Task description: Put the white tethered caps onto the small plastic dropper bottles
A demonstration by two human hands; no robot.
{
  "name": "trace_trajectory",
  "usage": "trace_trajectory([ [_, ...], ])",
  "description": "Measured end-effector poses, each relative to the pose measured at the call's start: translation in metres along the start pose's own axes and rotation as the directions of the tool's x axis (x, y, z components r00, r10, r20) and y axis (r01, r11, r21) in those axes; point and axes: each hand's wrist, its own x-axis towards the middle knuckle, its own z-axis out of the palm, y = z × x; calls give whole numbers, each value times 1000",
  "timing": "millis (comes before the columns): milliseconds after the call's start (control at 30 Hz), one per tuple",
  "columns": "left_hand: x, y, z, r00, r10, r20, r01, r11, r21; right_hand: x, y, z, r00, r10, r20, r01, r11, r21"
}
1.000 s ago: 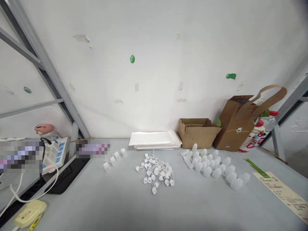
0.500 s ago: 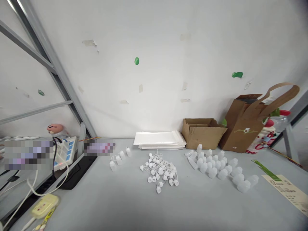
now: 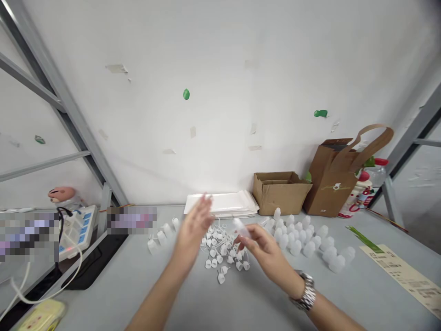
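A small translucent plastic bottle [image 3: 241,227] is held upright but tilted between the thumb and fingers of my right hand [image 3: 260,243], above the right side of the pile. My left hand [image 3: 195,226], slightly blurred, is raised at the pile's left edge with its fingers stretched out and nothing visible in them. Below and between both hands lies the heap of small white caps [image 3: 213,253] with thin white cords. Many similar bottles [image 3: 303,236] stand grouped to the right of my right hand. Several bottles with white caps [image 3: 161,237] stand in a row left of my left hand.
Behind the pile lies a stack of white sheets or envelopes [image 3: 234,202]. A cardboard box [image 3: 282,195] and a brown paper bag [image 3: 330,184] stand at the back right. A printed paper [image 3: 399,271] lies far right; a power strip [image 3: 84,230] and cables are at left.
Both hands have come into view over the cap pile, the right one holding a bottle. The camera view has shifted a little, so the scene sits slightly further left.
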Motion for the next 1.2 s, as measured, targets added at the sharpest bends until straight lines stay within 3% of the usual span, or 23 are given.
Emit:
trace_trajectory([
  [100,2,-21,11,951,-177,252,216,967,-138,2,26,13,997,71,22,-72,996,48],
  [200,0,-40,15,916,-252,313,302,945,-124,-6,39,15,992,127,-4,-126,990,70],
  [500,-8,-49,9,940,-295,170,332,906,-263,-13,38,17,980,196,-41,-198,979,-49],
  [633,-6,-45,7,943,-294,153,326,908,-263,-13,41,18,970,243,-11,-243,970,7],
  [767,-6,-46,9,923,-336,190,358,929,-97,-10,39,17,975,222,-22,-219,971,93],
  [867,-6,-50,11,931,-313,188,297,949,105,-9,37,14,977,201,-72,-195,977,85],
  [967,-5,-50,10,955,-264,138,239,955,176,-9,39,11,973,188,-134,-188,982,16],
  [1200,-3,-45,8,977,-200,70,189,972,138,-10,47,6,961,54,-271,-143,936,-320],
])
